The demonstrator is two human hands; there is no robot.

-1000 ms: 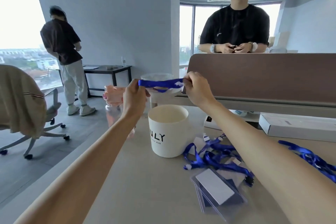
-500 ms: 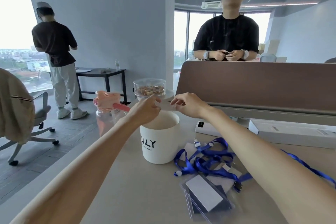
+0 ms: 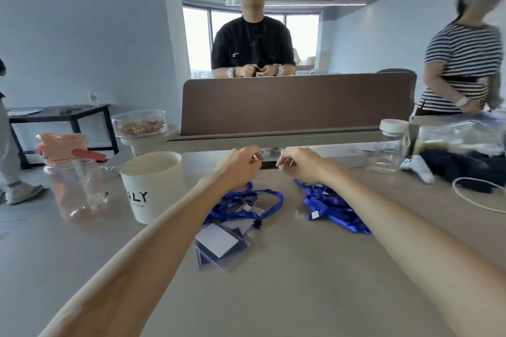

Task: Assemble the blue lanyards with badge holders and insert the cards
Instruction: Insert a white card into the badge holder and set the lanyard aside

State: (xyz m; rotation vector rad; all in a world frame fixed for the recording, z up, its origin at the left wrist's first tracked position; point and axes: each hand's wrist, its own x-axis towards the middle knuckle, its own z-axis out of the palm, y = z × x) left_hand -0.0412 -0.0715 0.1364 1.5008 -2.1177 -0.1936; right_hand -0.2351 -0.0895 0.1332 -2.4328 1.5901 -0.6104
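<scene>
My left hand (image 3: 238, 167) and my right hand (image 3: 298, 165) are held close together above the far part of the table, fingers curled. Each pinches one end of a short dark strip (image 3: 269, 165) stretched between the fingertips; what the strip is stays unclear. Below my hands lie two tangled heaps of blue lanyards, the left heap (image 3: 241, 204) and the right heap (image 3: 332, 208). In front of the left heap is a stack of clear badge holders (image 3: 210, 257) with a white card (image 3: 217, 239) on top.
A white cup (image 3: 153, 186) and a pink-lidded bottle (image 3: 71, 172) stand at the left. A brown divider (image 3: 295, 107) closes the far edge. At the right are a clear jar (image 3: 390, 148), dark cloth (image 3: 465, 169) and a white cable (image 3: 476, 200). Two people stand beyond.
My hands dropped the blue lanyard, pinched a pale strip over the cup, then moved right and down to the table's middle. The view swung right, showing the second lanyard heap.
</scene>
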